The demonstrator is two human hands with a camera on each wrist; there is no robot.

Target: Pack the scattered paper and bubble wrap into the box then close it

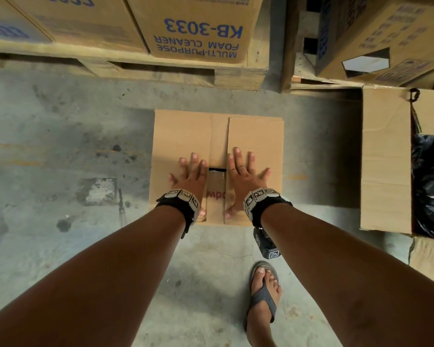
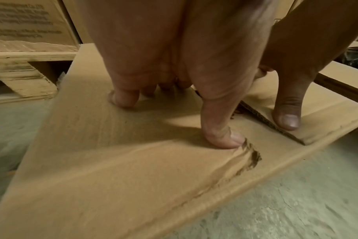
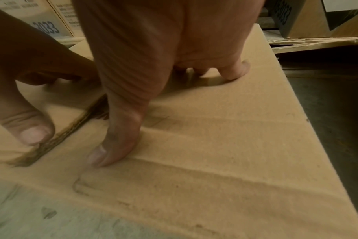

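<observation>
A brown cardboard box [image 1: 181,136] sits on the concrete floor in front of me with its top flaps folded down. My left hand [image 1: 189,175] lies flat with spread fingers on the left flap [image 2: 112,169]. Flat on the right flap [image 3: 225,129] lies my right hand [image 1: 244,176]. Between the two flaps a narrow gap shows an inner flap with tape and red lettering [image 1: 216,194]. Both thumbs press near the flaps' inner edges in the wrist views. No loose paper or bubble wrap is visible.
Wooden pallets [image 1: 161,68] with stacked printed cartons [image 1: 198,28] stand just beyond the box. At the right is a larger open carton [image 1: 386,159] lined with black plastic [image 1: 431,181]. My sandalled foot [image 1: 263,299] stands on the floor behind the box.
</observation>
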